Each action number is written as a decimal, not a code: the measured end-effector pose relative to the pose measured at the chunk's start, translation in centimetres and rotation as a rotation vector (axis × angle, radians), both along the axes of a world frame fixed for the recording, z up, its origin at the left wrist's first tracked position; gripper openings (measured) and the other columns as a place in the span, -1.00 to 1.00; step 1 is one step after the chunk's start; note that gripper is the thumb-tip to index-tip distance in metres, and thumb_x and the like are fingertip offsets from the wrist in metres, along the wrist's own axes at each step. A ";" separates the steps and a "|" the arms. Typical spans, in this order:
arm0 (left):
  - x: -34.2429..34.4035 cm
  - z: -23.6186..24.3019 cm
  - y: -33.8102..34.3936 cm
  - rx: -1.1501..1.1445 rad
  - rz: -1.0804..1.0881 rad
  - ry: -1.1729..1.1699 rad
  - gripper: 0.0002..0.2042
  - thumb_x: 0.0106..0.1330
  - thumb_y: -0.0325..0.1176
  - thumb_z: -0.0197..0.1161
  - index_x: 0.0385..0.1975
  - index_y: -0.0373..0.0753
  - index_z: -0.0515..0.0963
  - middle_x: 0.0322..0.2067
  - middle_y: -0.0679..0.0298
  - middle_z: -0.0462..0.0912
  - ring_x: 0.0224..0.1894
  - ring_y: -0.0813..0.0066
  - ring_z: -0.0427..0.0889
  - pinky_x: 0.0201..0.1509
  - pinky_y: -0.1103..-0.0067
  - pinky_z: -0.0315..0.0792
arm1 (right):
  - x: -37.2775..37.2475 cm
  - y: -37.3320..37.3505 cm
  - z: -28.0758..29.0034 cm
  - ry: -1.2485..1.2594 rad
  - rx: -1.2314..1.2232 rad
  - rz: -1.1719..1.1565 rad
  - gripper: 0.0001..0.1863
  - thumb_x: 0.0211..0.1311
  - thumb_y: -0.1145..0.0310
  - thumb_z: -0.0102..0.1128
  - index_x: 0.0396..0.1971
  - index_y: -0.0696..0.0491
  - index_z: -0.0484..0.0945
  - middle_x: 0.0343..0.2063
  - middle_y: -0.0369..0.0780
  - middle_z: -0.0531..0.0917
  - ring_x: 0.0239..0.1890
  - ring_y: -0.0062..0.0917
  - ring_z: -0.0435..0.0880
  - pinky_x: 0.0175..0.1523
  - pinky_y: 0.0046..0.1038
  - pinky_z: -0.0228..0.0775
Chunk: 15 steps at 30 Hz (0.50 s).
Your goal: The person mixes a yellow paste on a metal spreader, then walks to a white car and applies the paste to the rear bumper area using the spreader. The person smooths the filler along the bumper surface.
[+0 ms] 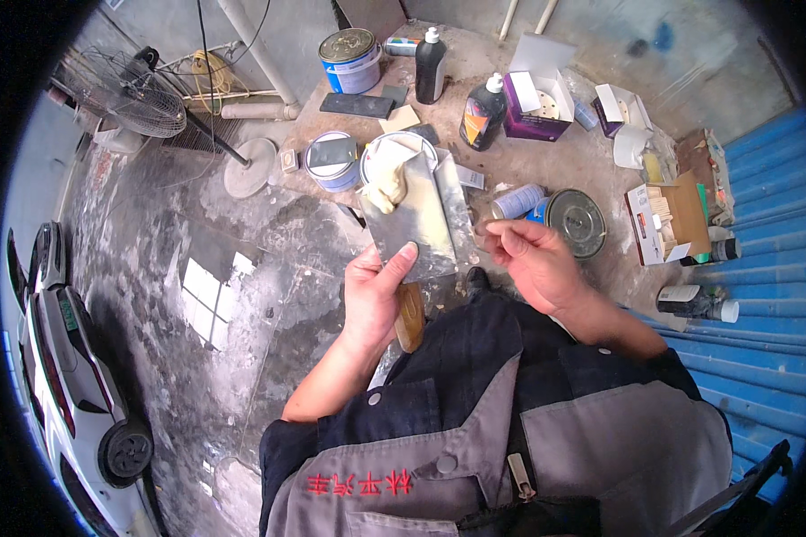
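Head | left fingers [401,262]: clamped on metal plate [398,234] | right fingers [517,240]: half-curled

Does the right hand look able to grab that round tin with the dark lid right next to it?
Probably yes. The right hand looks near the tin, nothing seems to stand between them, and no big thing shows in its fingers.

Red txt [360,483] on jkt [613,430], grn plate [69,313] on car [81,425].
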<state>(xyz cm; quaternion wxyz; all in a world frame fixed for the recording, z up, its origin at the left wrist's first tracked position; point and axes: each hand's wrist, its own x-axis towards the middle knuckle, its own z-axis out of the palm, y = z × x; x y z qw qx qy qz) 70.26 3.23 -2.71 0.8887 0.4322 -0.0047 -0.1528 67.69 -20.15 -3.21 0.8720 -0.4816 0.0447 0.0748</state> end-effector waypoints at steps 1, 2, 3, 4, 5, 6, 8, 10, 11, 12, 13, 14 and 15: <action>0.0 0.0 -0.1 -0.030 -0.025 0.034 -0.77 0.45 -0.46 0.25 0.04 -0.33 0.60 -0.07 0.24 0.73 -0.07 0.49 0.68 0.12 0.49 0.53 | 0.0 0.1 -0.2 -0.026 0.076 0.005 -0.72 0.41 0.38 0.24 0.05 0.15 0.66 -0.05 -0.24 0.73 -0.04 -0.56 0.63 0.04 -0.49 0.41; 0.0 0.1 -0.3 -0.063 -0.036 0.071 -0.77 0.44 -0.43 0.25 0.03 -0.31 0.60 -0.09 0.24 0.73 -0.07 0.47 0.69 0.11 0.47 0.54 | 0.0 0.2 -0.4 -0.042 0.111 0.029 -0.72 0.41 0.39 0.25 0.04 0.15 0.66 -0.03 -0.24 0.71 -0.03 -0.55 0.63 0.06 -0.48 0.42; -0.1 0.1 -0.5 -0.092 -0.028 0.112 -0.77 0.44 -0.40 0.26 0.03 -0.28 0.59 -0.10 0.25 0.73 -0.08 0.45 0.70 0.11 0.46 0.54 | 0.0 0.4 -0.6 -0.065 0.138 0.031 -0.72 0.41 0.41 0.25 0.04 0.16 0.66 -0.01 -0.23 0.70 -0.01 -0.54 0.62 0.07 -0.47 0.42; -0.3 0.1 -0.7 -0.099 -0.035 0.135 -0.77 0.44 -0.40 0.26 0.04 -0.28 0.58 -0.09 0.25 0.73 -0.07 0.44 0.70 0.11 0.45 0.55 | 0.0 0.6 -0.8 -0.108 0.163 0.035 -0.72 0.40 0.42 0.25 0.04 0.16 0.66 0.01 -0.23 0.69 0.00 -0.54 0.62 0.08 -0.47 0.42; -0.4 0.1 -0.9 -0.103 -0.023 0.159 -0.76 0.44 -0.39 0.26 0.04 -0.28 0.57 -0.09 0.25 0.73 -0.07 0.43 0.70 0.11 0.45 0.55 | 0.1 0.8 -0.9 -0.129 0.175 0.026 -0.73 0.40 0.43 0.25 0.04 0.17 0.66 0.04 -0.23 0.67 0.02 -0.54 0.61 0.10 -0.46 0.43; -0.6 0.0 -1.2 -0.123 -0.036 0.170 -0.75 0.44 -0.38 0.26 0.05 -0.28 0.57 -0.09 0.24 0.73 -0.07 0.42 0.70 0.12 0.44 0.55 | 0.1 1.0 -1.0 -0.170 0.184 0.018 -0.73 0.40 0.45 0.24 0.04 0.17 0.66 0.07 -0.24 0.65 0.04 -0.54 0.60 0.12 -0.45 0.43; -0.8 -0.1 -1.4 -0.114 -0.024 0.178 -0.74 0.45 -0.37 0.25 0.06 -0.27 0.55 -0.06 0.22 0.71 -0.06 0.41 0.70 0.09 0.44 0.57 | 0.2 1.3 -1.2 -0.211 0.205 0.018 -0.73 0.39 0.49 0.24 0.04 0.17 0.66 0.11 -0.24 0.61 0.08 -0.54 0.58 0.15 -0.44 0.44; -0.8 0.0 -1.6 -0.112 -0.028 0.187 -0.74 0.45 -0.37 0.25 0.06 -0.27 0.55 -0.04 0.22 0.71 -0.05 0.41 0.70 0.08 0.44 0.57 | 0.3 1.4 -1.2 -0.228 0.228 0.030 -0.73 0.38 0.54 0.23 0.04 0.18 0.66 0.14 -0.24 0.58 0.12 -0.53 0.57 0.18 -0.42 0.44; -0.9 0.0 -1.6 -0.128 -0.029 0.168 -0.75 0.45 -0.37 0.25 0.06 -0.27 0.55 -0.05 0.21 0.71 -0.05 0.41 0.70 0.08 0.44 0.57 | 0.3 1.4 -1.2 -0.212 0.237 0.036 -0.73 0.38 0.55 0.22 0.04 0.18 0.65 0.15 -0.24 0.58 0.12 -0.53 0.57 0.19 -0.42 0.45; -0.9 0.1 -1.6 -0.126 -0.019 0.162 -0.75 0.45 -0.37 0.24 0.05 -0.27 0.55 -0.05 0.21 0.71 -0.05 0.41 0.70 0.09 0.44 0.57 | 0.3 1.4 -1.3 -0.215 0.244 0.037 -0.73 0.38 0.57 0.21 0.04 0.18 0.65 0.15 -0.24 0.58 0.13 -0.52 0.57 0.19 -0.42 0.45; -0.9 0.2 -1.7 -0.127 -0.009 0.148 -0.76 0.45 -0.38 0.24 0.05 -0.28 0.55 -0.06 0.21 0.71 -0.05 0.41 0.70 0.09 0.44 0.57 | 0.3 1.5 -1.3 -0.227 0.244 0.040 -0.73 0.38 0.58 0.21 0.05 0.18 0.65 0.16 -0.25 0.58 0.14 -0.52 0.56 0.20 -0.41 0.46; -0.9 0.2 -1.7 -0.122 -0.005 0.156 -0.76 0.45 -0.38 0.23 0.05 -0.28 0.55 -0.06 0.21 0.71 -0.05 0.41 0.70 0.09 0.43 0.57 | 0.2 1.5 -1.4 -0.222 0.247 0.034 -0.72 0.38 0.59 0.20 0.05 0.18 0.65 0.17 -0.24 0.57 0.16 -0.51 0.56 0.21 -0.41 0.46; -0.9 0.3 -1.8 -0.121 -0.003 0.156 -0.76 0.46 -0.38 0.23 0.05 -0.28 0.55 -0.06 0.21 0.71 -0.05 0.41 0.70 0.09 0.43 0.57 | 0.2 1.6 -1.5 -0.227 0.241 0.028 -0.72 0.38 0.59 0.20 0.05 0.18 0.65 0.18 -0.24 0.57 0.17 -0.51 0.56 0.21 -0.40 0.47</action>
